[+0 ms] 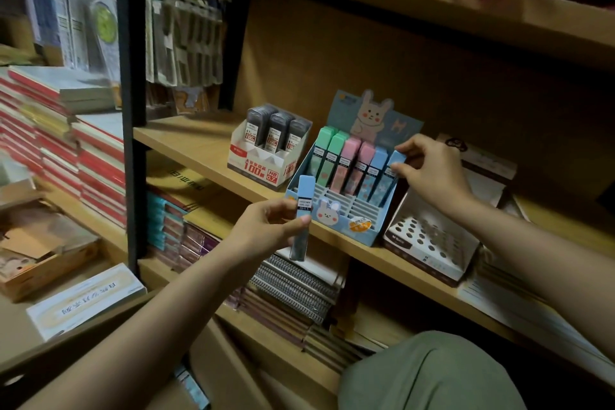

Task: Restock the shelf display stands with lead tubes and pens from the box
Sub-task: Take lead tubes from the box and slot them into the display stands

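Right hand (429,170) pinches a blue lead tube (394,165) at the rabbit display stand's (366,233) right edge — best eased straight down its slot. Left hand (266,226) grips a spare tube (301,218) by the shelf's (199,140) front edge.

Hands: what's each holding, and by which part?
Left hand grips a blue lead tube around its middle. Right hand pinches the cap end of another blue tube standing in the bunny display stand.

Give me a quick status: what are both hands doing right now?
Left hand holds a blue lead tube. Right hand pinches another blue tube seated in the bunny display stand. Front slots free, nothing in the way.
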